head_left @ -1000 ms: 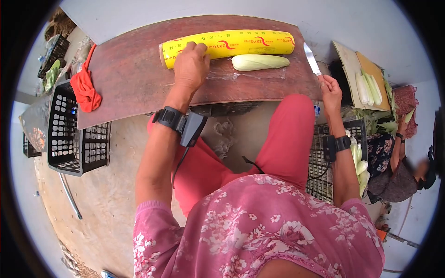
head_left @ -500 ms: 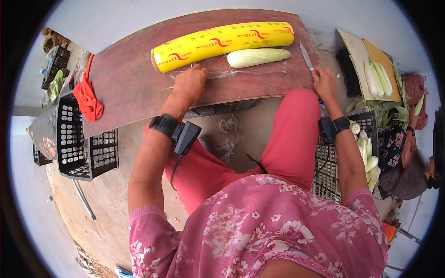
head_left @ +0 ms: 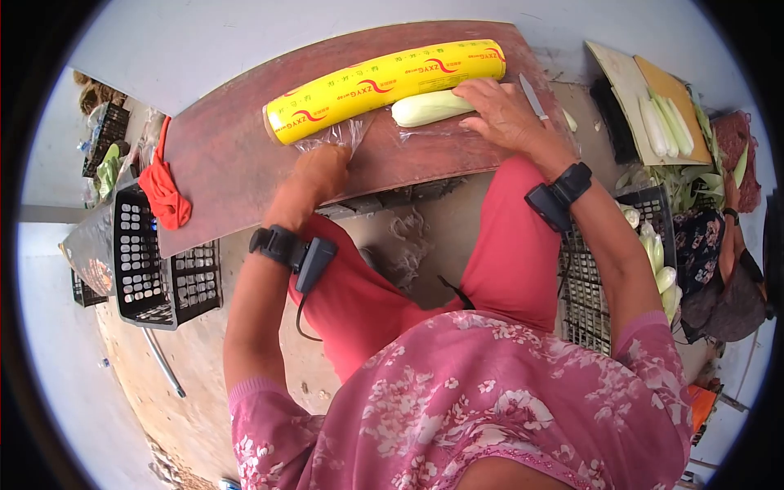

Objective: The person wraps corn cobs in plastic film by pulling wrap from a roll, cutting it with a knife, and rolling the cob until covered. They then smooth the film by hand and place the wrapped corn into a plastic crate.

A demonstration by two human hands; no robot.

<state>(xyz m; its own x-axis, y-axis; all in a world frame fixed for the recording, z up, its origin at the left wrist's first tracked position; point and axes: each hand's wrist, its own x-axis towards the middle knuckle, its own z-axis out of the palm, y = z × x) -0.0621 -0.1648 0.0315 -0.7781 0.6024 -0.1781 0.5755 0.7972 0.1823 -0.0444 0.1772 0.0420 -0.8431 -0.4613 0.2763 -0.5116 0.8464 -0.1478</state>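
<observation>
My left hand is closed on the near edge of the clear plastic film, which stretches up to a yellow printed roll. Beside the roll, a pale green husked corn cob lies on the red-brown board. My right hand is over the cob's right end, fingers apart, with the fingertips touching it. A knife rests at the board's right edge, just beyond my right hand.
A red cloth hangs at the board's left corner above a black crate. At the right stand another crate with corn and a panel bearing cobs. A co-worker's arm shows at far right.
My right hand has left the knife handle and moved left onto the cob. My left hand has pulled the film down toward me, away from the roll.
</observation>
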